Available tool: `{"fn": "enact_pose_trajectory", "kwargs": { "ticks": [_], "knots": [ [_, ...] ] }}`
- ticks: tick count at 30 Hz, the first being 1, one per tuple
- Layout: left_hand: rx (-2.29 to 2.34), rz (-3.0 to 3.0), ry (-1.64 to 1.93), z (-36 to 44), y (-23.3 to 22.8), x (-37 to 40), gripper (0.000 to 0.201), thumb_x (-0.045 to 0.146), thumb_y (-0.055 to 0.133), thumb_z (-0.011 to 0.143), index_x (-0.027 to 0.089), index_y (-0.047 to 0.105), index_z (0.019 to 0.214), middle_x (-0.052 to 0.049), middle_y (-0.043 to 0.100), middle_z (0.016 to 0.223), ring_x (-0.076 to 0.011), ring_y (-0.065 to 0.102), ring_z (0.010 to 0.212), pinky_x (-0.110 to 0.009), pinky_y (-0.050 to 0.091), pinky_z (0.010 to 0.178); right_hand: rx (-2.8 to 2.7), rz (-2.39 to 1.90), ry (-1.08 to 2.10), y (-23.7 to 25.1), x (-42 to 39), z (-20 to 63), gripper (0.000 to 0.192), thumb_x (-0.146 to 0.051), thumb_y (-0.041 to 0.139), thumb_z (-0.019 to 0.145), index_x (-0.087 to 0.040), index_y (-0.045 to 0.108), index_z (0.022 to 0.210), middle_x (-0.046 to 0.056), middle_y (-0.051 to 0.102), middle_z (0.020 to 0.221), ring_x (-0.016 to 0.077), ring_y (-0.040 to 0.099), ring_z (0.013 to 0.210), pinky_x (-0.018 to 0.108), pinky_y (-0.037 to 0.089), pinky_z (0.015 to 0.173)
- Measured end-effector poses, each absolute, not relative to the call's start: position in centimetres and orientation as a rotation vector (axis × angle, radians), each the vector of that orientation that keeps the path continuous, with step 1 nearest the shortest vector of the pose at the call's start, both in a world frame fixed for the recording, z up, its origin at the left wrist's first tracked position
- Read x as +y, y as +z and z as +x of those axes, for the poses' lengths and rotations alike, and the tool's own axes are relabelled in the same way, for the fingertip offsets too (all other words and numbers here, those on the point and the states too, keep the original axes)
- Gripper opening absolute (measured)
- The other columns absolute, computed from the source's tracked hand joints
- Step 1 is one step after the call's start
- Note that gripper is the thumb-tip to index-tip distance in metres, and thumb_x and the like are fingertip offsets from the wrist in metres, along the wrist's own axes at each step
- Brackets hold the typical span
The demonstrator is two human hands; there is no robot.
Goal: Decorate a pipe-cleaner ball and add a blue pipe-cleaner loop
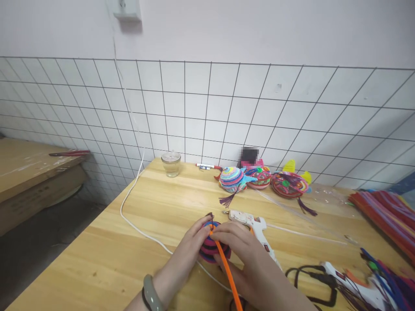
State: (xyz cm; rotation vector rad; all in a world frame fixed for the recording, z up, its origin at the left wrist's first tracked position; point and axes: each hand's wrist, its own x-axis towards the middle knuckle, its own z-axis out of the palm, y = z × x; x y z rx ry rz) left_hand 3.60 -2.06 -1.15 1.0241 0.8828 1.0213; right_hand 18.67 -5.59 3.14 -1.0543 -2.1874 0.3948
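Orange strip [228, 272] is held by right hand [242, 247], marker [206, 166] print illegible.

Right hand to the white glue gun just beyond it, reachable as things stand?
Probably yes: the glue gun lies close beyond the right hand, with nothing visible between them. But its fingers look busy pinching the orange strip at the striped ball, so it would likely need to let go first.

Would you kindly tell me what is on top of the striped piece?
An orange strip and a dark cord show on the striped piece; fingers hide what lies beneath.
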Motion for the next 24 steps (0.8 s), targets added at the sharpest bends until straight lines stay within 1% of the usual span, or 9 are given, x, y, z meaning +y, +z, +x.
{"fn": "enact_pose_trajectory", "kwargs": {
  "ticks": [4, 6, 10, 13, 18, 21, 24],
  "knots": [
    [1.009, 1.072, 1.06, 3.7, -1.0, -2.1, 0.037, 0.035, 0.057, 0.075, 0.02, 0.061, 0.108, -0.009, 0.054, 0.126, -0.0255, 0.043, 0.12, -0.039, 0.028, 0.103, -2.063, -1.066, 0.265, 1.9, -5.0, 18.6, 0.017, -0.014, 0.051, 0.083, -0.021, 0.061, 0.094, 0.007, 0.065, 0.093, 0.0188, 0.059, 0.088, 0.031, 0.049, 0.077],
    [0.992, 1.098, 1.071, 3.7, -0.9, -2.2, 0.038, 0.036, 0.057, 0.075, 0.02, 0.06, 0.109, -0.008, 0.055, 0.125, -0.0251, 0.044, 0.118, -0.039, 0.03, 0.102, -2.008, -1.106, 0.266, 1.3, -4.6, 18.8, 0.014, -0.018, 0.051, 0.084, -0.022, 0.062, 0.091, 0.007, 0.065, 0.091, 0.0182, 0.06, 0.085, 0.03, 0.05, 0.075],
    [0.963, 1.176, 1.084, 3.6, -0.9, -2.4, 0.038, 0.035, 0.056, 0.076, 0.021, 0.06, 0.111, -0.008, 0.057, 0.123, -0.0253, 0.046, 0.117, -0.04, 0.031, 0.101, -2.035, -1.099, 0.27, 1.1, -4.4, 19.0, 0.014, -0.018, 0.05, 0.085, -0.023, 0.062, 0.089, 0.006, 0.065, 0.089, 0.018, 0.061, 0.082, 0.031, 0.05, 0.073],
    [0.996, 1.231, 1.064, 3.3, -0.7, -2.4, 0.038, 0.036, 0.054, 0.077, 0.021, 0.06, 0.112, -0.007, 0.054, 0.125, -0.0251, 0.043, 0.119, -0.04, 0.028, 0.103, -2.033, -1.101, 0.24, 1.2, -4.4, 19.0, 0.013, -0.017, 0.049, 0.084, -0.022, 0.061, 0.087, 0.006, 0.065, 0.087, 0.0185, 0.06, 0.082, 0.032, 0.05, 0.073],
    [0.923, 1.252, 1.039, 2.9, -0.4, -2.4, 0.04, 0.04, 0.047, 0.082, 0.021, 0.057, 0.116, -0.006, 0.05, 0.13, -0.022, 0.039, 0.123, -0.037, 0.024, 0.106, -2.022, -1.113, 0.232, 1.0, -4.5, 19.2, 0.011, -0.016, 0.05, 0.084, -0.02, 0.06, 0.086, 0.007, 0.063, 0.088, 0.0189, 0.059, 0.084, 0.033, 0.049, 0.075],
    [0.917, 1.147, 1.024, 3.1, -0.4, -2.4, 0.041, 0.038, 0.057, 0.076, 0.021, 0.058, 0.113, -0.006, 0.053, 0.127, -0.0244, 0.043, 0.12, -0.038, 0.029, 0.103, -2.021, -1.106, 0.261, 1.0, -4.6, 19.1, 0.011, -0.016, 0.049, 0.084, -0.021, 0.059, 0.086, 0.007, 0.063, 0.088, 0.0189, 0.059, 0.084, 0.033, 0.049, 0.074],
    [0.906, 1.024, 1.03, 3.3, -0.7, -2.2, 0.043, 0.034, 0.065, 0.069, 0.021, 0.06, 0.11, -0.007, 0.057, 0.123, -0.0265, 0.047, 0.115, -0.038, 0.034, 0.099, -2.012, -1.126, 0.374, 1.3, -4.4, 19.1, 0.014, -0.02, 0.048, 0.085, -0.022, 0.062, 0.086, 0.007, 0.064, 0.091, 0.0187, 0.059, 0.087, 0.031, 0.049, 0.075]
  ]
}}
